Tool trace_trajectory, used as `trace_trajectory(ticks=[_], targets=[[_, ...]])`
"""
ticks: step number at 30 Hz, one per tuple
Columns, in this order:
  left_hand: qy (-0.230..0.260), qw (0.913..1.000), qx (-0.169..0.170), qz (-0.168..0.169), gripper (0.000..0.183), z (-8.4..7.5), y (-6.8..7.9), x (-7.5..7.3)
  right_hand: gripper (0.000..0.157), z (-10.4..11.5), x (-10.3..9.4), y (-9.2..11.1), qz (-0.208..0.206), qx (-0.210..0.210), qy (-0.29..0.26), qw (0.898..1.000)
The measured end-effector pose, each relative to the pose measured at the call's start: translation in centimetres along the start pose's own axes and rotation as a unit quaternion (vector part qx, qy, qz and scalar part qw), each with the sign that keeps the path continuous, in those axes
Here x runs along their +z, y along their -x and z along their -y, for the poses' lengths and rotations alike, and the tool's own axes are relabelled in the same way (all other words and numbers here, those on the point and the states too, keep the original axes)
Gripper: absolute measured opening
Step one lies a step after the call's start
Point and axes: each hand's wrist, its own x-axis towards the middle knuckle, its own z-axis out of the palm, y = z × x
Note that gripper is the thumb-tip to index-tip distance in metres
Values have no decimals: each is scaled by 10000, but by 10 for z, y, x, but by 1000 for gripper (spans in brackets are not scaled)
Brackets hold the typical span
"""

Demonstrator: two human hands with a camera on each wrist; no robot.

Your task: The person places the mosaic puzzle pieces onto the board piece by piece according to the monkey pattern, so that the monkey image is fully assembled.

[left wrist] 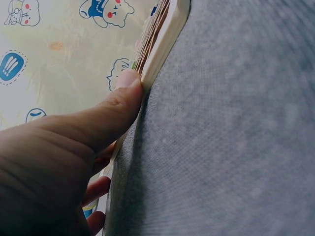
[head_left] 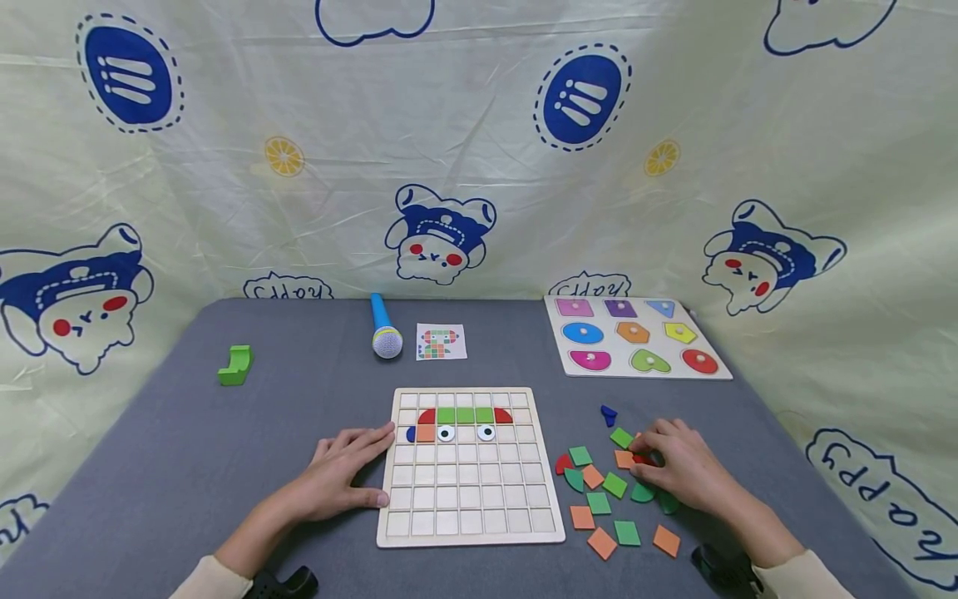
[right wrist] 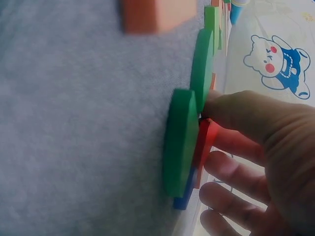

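My left hand (head_left: 346, 470) rests at the left edge of a wooden grid board (head_left: 471, 491), thumb and fingertips touching its rim; the left wrist view shows the thumb (left wrist: 113, 108) against the board's side. Near the board's top sit red, green, orange and blue pieces, plus two eye pieces (head_left: 446, 433). My right hand (head_left: 688, 466) is over the loose pieces to the right, thumb and index finger pinching a red piece (head_left: 639, 458), partly hidden by the fingers. In the right wrist view, this red piece (right wrist: 204, 142) is behind a rounded green piece (right wrist: 181, 142).
Loose orange squares (head_left: 602, 543), green squares (head_left: 627, 533) and curved green pieces lie right of the board. A dark-blue piece (head_left: 609, 416) lies above them. Farther back are a toy microphone (head_left: 383, 329), a pattern card (head_left: 441, 342), a shape puzzle (head_left: 636, 343) and a green block (head_left: 235, 366).
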Motion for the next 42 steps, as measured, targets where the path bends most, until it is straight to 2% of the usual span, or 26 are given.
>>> trace_trajectory(ticks=[8, 15, 22, 29, 42], targets=[[13, 10000, -4, -8, 81, 0, 0, 0, 19, 2, 0, -1, -107, -93, -17, 9999], [13, 10000, -46, 1, 81, -1, 0, 0, 18, 13, -2, -5, -290, -313, -26, 9991], [36, 10000, -49, 35, 81, -1, 0, -1, 19, 34, -2, -17, -464, -556, -160, 9972], [48, 9999, -70, 73, 82, 0, 0, -2, 22, 62, 2, -32, -408, -745, -246, 9961], [11, 10000, 17, 18, 81, 0, 0, 0, 18, 101, 8, -63, -413, -1385, -76, 9895]])
